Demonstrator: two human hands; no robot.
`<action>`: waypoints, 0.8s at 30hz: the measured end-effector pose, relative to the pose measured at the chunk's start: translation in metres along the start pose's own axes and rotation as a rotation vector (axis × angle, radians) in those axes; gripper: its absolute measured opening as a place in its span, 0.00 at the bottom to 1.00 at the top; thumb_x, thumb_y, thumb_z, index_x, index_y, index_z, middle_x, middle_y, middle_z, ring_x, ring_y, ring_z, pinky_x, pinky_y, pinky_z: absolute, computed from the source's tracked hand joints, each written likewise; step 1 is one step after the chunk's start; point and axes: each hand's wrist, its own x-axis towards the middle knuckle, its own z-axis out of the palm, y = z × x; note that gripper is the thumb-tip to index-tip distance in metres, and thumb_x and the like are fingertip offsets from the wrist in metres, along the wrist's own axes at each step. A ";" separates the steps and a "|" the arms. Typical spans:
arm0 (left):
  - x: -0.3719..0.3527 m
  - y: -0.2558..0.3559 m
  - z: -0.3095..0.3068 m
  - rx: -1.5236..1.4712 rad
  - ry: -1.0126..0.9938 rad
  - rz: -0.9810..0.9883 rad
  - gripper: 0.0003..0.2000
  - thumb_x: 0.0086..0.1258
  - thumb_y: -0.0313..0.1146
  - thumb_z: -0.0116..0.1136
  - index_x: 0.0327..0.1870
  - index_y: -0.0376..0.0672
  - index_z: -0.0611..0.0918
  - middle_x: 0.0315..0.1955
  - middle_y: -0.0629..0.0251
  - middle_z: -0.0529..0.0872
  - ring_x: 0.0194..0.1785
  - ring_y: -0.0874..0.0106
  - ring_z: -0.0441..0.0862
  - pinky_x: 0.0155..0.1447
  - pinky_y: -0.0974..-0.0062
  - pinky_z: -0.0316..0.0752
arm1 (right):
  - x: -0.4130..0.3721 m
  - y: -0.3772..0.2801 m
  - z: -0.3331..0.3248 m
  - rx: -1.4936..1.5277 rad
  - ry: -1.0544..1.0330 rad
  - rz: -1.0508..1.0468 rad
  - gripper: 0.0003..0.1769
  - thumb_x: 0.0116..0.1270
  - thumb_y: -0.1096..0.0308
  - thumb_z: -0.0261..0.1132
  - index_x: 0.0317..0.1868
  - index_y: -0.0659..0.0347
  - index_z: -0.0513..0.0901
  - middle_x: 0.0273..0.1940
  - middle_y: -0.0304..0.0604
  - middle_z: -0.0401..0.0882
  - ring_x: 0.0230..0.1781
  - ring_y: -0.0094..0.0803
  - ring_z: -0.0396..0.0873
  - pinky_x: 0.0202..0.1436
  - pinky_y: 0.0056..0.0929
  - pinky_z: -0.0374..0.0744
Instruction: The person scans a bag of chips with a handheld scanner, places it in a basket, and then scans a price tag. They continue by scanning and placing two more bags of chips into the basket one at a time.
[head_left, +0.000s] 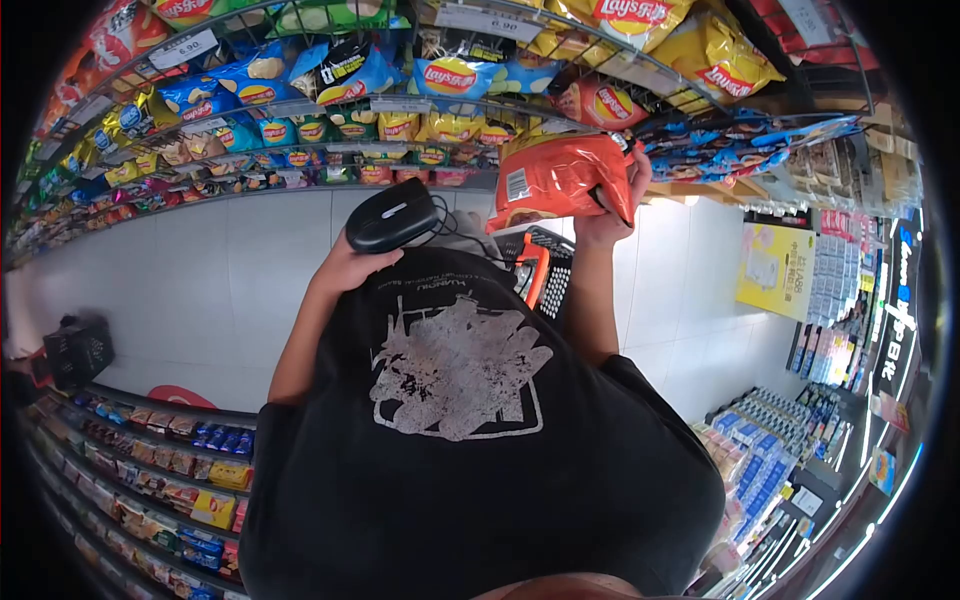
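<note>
My left hand (358, 262) is closed around a black rounded device (392, 216) with a small light label and a thin dark cord. To its right, my right hand (610, 220) grips the right side of a red chip bag (562, 178). A white barcode label shows on the bag's left part, and the bag is held in front of the shelves, tilted. Some fingers of both hands are hidden behind what they hold. Below the bag, close to my body, is a dark basket (556, 290) with an orange handle (537, 272), partly hidden by my shirt.
Wire shelves hold many chip bags (450, 78) with price tags (487, 22) ahead. Packaged snacks fill shelves (150, 455) at lower left. A yellow box (776, 270) and stacked goods (765, 440) stand right. Another person's dark basket (82, 352) is far left. Pale floor tiles (265, 260) lie between.
</note>
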 end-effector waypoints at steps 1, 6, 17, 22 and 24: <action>0.005 0.005 0.004 -0.003 -0.014 -0.009 0.21 0.62 0.22 0.69 0.58 0.37 0.78 0.32 0.68 0.84 0.32 0.81 0.80 0.36 0.78 0.75 | 0.000 -0.005 0.001 -0.030 -0.048 -0.021 0.35 0.64 0.59 0.65 0.68 0.63 0.65 0.65 0.48 0.66 0.68 0.42 0.69 0.71 0.42 0.71; 0.021 0.003 0.012 0.145 -0.245 0.133 0.23 0.57 0.25 0.69 0.56 0.33 0.80 0.46 0.63 0.87 0.49 0.74 0.80 0.59 0.73 0.74 | 0.000 -0.023 -0.013 -0.220 -0.164 0.004 0.46 0.59 0.41 0.68 0.69 0.62 0.65 0.70 0.52 0.64 0.70 0.45 0.69 0.72 0.46 0.71; 0.012 0.001 0.006 0.128 -0.269 -0.011 0.31 0.56 0.25 0.72 0.64 0.33 0.75 0.52 0.62 0.85 0.55 0.74 0.79 0.63 0.73 0.73 | -0.005 -0.024 -0.006 -0.209 -0.352 0.031 0.40 0.60 0.53 0.70 0.68 0.64 0.66 0.71 0.58 0.64 0.70 0.47 0.69 0.71 0.48 0.74; 0.010 -0.002 0.004 0.137 -0.284 -0.012 0.31 0.57 0.25 0.71 0.64 0.33 0.75 0.53 0.61 0.85 0.56 0.73 0.79 0.64 0.72 0.73 | -0.001 -0.024 -0.007 -0.232 -0.229 0.007 0.38 0.61 0.56 0.69 0.67 0.66 0.67 0.68 0.53 0.67 0.69 0.45 0.70 0.70 0.48 0.75; 0.010 -0.001 0.005 0.146 -0.270 -0.004 0.30 0.57 0.25 0.71 0.64 0.33 0.75 0.53 0.61 0.85 0.56 0.73 0.79 0.64 0.72 0.72 | 0.002 -0.024 -0.008 -0.330 -0.137 0.005 0.33 0.64 0.61 0.67 0.66 0.65 0.68 0.67 0.51 0.68 0.68 0.43 0.72 0.70 0.46 0.76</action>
